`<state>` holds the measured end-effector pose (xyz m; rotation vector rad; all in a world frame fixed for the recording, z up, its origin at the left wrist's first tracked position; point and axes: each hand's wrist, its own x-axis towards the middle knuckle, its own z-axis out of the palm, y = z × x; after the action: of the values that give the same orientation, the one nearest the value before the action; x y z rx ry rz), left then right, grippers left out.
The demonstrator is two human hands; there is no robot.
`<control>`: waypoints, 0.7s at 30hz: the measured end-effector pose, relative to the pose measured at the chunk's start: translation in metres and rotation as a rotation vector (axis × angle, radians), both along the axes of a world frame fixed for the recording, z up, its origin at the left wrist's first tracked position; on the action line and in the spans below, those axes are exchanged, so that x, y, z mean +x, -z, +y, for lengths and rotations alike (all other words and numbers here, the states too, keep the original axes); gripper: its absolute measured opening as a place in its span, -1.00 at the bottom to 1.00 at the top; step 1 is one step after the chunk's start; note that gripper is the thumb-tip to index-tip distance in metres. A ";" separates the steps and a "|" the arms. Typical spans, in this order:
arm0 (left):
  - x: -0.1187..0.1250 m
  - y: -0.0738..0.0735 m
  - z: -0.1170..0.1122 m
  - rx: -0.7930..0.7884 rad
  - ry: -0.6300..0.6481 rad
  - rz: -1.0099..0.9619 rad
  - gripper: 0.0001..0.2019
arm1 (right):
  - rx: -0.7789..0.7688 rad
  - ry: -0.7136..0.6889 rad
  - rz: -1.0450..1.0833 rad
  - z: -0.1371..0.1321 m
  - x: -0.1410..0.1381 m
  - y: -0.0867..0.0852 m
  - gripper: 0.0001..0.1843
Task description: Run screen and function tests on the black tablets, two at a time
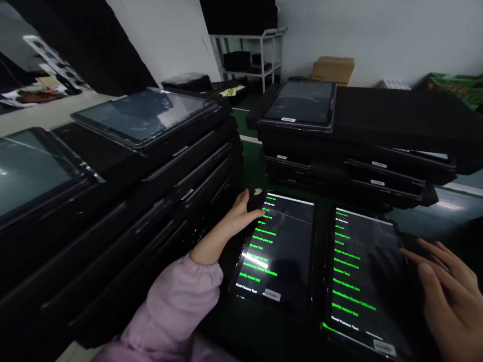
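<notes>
- My left hand (241,213) rests, fingers loosely curled, on the upper left edge of the left tablet (277,251).
- My right hand (447,289), fingers spread, touches the right tablet (364,279) at its right edge.
- Both screens show green test menus on the green table (252,166); I judge the testing barely begun.
- Stacked tablets (143,151) stand around.

Both lit tablets lying flat on the green surface show a menu of green lines on black. On the left tablet (277,251), the bottom line in white reads "Real Camera Test" or close to it; above it, "Speaker Test" and "LCD test" can just be made out. The right tablet (364,276) carries the same list (the lines are blurred, so the wording is uncertain). White stickers (272,294) on the tablets and on the stacked black cases (378,164) are too small to read.
</notes>
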<state>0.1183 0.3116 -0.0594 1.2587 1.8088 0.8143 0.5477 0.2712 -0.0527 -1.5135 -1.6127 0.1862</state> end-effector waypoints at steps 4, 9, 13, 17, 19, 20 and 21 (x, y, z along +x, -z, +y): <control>-0.001 0.003 0.001 0.017 0.002 -0.008 0.08 | 0.033 -0.076 -0.088 0.001 0.002 0.002 -0.68; 0.000 0.001 0.002 -0.028 -0.039 -0.037 0.01 | 0.003 -0.185 -0.205 0.007 0.004 0.011 -0.64; 0.007 -0.005 0.001 -0.067 -0.102 -0.069 -0.05 | -0.010 -0.208 -0.242 0.009 0.006 0.019 -0.63; 0.012 -0.013 0.000 -0.075 -0.155 -0.081 -0.10 | -0.031 -0.210 -0.242 0.009 0.007 0.020 -0.63; 0.013 -0.016 -0.002 -0.077 -0.161 -0.077 -0.09 | -0.032 -0.194 -0.214 0.007 0.008 0.020 -0.62; 0.012 -0.016 -0.002 -0.078 -0.164 -0.078 -0.09 | -0.032 -0.182 -0.195 0.006 0.009 0.020 -0.62; 0.012 -0.017 -0.003 -0.079 -0.168 -0.081 -0.09 | -0.034 -0.168 -0.178 0.005 0.010 0.020 -0.61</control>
<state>0.1305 0.3087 -0.0429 1.0203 1.8806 0.8644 0.5572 0.2757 -0.0724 -1.4541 -1.8884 0.1768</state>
